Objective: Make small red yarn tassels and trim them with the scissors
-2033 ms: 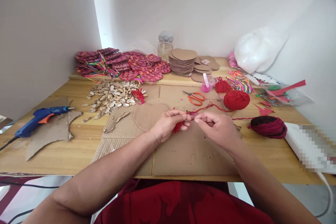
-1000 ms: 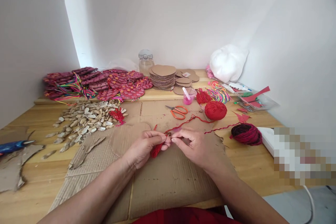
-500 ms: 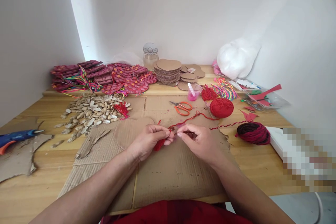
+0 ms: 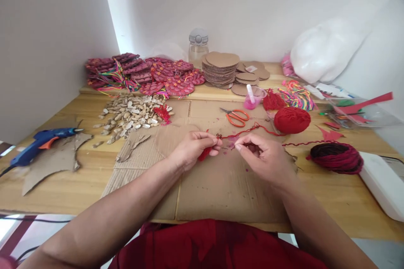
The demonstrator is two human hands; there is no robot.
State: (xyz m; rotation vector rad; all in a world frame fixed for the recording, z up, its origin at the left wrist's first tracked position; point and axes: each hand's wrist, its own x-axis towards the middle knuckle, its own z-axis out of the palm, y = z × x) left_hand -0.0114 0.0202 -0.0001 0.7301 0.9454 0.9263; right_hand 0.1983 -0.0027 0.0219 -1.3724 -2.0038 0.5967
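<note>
My left hand [image 4: 193, 148] is closed in a pinch on a small red yarn tassel [image 4: 205, 154] just above the cardboard mat [image 4: 221, 185]. My right hand [image 4: 267, 157] is a little to its right, fingertips pinched on the red yarn strand [image 4: 249, 129] that runs back to the red yarn ball [image 4: 292, 119]. Both hands meet over the middle of the mat, near a cardboard heart cutout [image 4: 172, 136].
Orange scissors [image 4: 235, 116], a pink cup [image 4: 254, 97], a dark red yarn ball [image 4: 337, 157], a pile of pale shells [image 4: 134, 115], a blue glue gun [image 4: 41, 143], stacked cardboard hearts [image 4: 221, 69], finished red hearts [image 4: 148, 73], a white plastic bag [image 4: 325, 50] and a white box [image 4: 381, 185] lie on the table.
The hands stay together on the tassel and strand. My right fingers have drawn slightly away to the right. The view has swung left and tilted down.
</note>
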